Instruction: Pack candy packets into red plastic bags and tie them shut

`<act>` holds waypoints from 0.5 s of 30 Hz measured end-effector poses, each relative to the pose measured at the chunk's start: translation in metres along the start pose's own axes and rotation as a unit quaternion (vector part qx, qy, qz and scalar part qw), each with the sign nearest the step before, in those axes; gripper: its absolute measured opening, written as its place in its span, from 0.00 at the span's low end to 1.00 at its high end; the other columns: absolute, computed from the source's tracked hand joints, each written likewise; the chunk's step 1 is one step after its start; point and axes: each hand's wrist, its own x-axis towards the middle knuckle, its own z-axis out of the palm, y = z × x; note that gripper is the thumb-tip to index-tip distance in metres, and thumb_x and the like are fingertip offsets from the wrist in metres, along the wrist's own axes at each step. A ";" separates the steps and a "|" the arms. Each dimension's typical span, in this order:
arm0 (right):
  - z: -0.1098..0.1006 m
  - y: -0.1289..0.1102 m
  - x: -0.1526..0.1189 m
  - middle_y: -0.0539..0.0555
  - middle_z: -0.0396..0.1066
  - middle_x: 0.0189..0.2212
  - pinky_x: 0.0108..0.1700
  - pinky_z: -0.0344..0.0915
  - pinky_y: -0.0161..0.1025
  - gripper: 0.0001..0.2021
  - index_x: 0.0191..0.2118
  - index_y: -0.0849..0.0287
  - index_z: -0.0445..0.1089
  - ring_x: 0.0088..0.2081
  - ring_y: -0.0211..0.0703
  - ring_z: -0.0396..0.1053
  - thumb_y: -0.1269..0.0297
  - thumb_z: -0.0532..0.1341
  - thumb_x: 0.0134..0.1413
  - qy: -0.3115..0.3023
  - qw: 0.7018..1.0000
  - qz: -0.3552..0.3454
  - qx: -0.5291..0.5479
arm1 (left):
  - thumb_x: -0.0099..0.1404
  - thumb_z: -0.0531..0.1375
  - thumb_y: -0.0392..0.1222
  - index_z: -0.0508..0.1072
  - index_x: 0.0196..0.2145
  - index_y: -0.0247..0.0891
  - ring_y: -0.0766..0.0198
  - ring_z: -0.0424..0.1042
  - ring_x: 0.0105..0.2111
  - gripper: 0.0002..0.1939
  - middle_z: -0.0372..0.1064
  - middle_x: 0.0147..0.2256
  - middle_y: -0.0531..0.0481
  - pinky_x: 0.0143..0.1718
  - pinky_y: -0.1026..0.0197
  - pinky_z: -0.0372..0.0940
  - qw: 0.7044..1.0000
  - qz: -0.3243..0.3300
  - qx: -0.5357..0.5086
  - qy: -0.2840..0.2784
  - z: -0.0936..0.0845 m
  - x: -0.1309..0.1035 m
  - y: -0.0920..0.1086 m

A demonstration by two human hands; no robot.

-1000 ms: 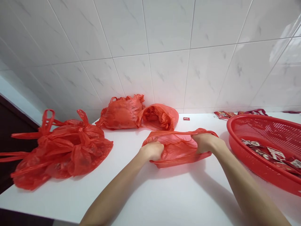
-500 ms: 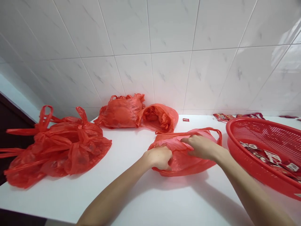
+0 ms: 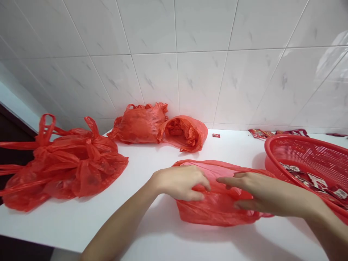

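A thin red plastic bag [image 3: 214,214] lies on the white table in front of me, its mouth spread wide. My left hand [image 3: 181,182] is over the left side of the opening, thumb and fingers apart. On the opposite side, my right hand [image 3: 252,190] reaches in with its fingers spread, the thumb low and the index finger pointing inward. Neither hand grips anything that I can see. Whether the fingertips touch the film is hard to tell. Parts of the bag's right side are hidden behind my right hand.
Tied red bags [image 3: 67,163] are heaped at the left. A filled red bag [image 3: 141,125] and an open crumpled one [image 3: 185,132] sit by the tiled wall. At right stands a red basket [image 3: 274,154] with small packets [image 3: 317,181]. One packet [image 3: 216,135] lies near the wall.
Both hands have loosened from a closed hold inside the bag to spread fingers, and the right hand has moved right and lower. The bag sits nearer to me, its mouth wider. The view has shifted slightly.
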 end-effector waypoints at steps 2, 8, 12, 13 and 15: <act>-0.007 -0.003 -0.017 0.55 0.77 0.41 0.37 0.69 0.41 0.23 0.61 0.45 0.69 0.41 0.53 0.76 0.61 0.59 0.60 0.053 0.995 -0.074 0.050 | 0.65 0.59 0.36 0.78 0.47 0.47 0.59 0.75 0.48 0.15 0.78 0.47 0.53 0.46 0.62 0.67 0.995 0.090 -0.048 0.025 -0.007 -0.011 0.009; 0.005 -0.007 -0.010 0.56 0.78 0.38 0.63 0.59 0.59 0.14 0.41 0.51 0.79 0.56 0.57 0.69 0.65 0.54 0.65 0.143 0.981 -0.133 0.010 | 0.68 0.53 0.30 0.77 0.32 0.42 0.55 0.74 0.46 0.15 0.78 0.32 0.51 0.62 0.47 0.56 0.987 0.060 0.080 0.125 0.002 -0.016 0.025; 0.036 0.003 0.024 0.57 0.80 0.37 0.70 0.36 0.68 0.06 0.37 0.56 0.78 0.65 0.60 0.61 0.67 0.62 0.58 0.087 0.990 -0.091 -0.070 | 0.62 0.57 0.29 0.70 0.20 0.38 0.52 0.73 0.40 0.14 0.70 0.22 0.49 0.65 0.32 0.46 0.983 -0.022 0.171 0.062 0.025 0.007 0.021; 0.043 0.006 0.029 0.59 0.80 0.39 0.70 0.34 0.69 0.07 0.39 0.57 0.78 0.65 0.63 0.60 0.64 0.65 0.56 0.082 0.991 -0.077 -0.076 | 0.60 0.59 0.30 0.70 0.19 0.38 0.53 0.73 0.39 0.13 0.71 0.23 0.48 0.65 0.30 0.45 0.983 -0.034 0.176 0.041 0.029 0.012 0.018; 0.053 0.014 0.034 0.63 0.79 0.46 0.69 0.32 0.72 0.17 0.45 0.60 0.77 0.65 0.67 0.60 0.59 0.70 0.49 0.082 0.992 -0.052 -0.083 | 0.57 0.63 0.32 0.69 0.18 0.37 0.52 0.73 0.38 0.11 0.72 0.25 0.48 0.64 0.27 0.42 0.982 -0.068 0.175 0.001 0.034 0.021 0.011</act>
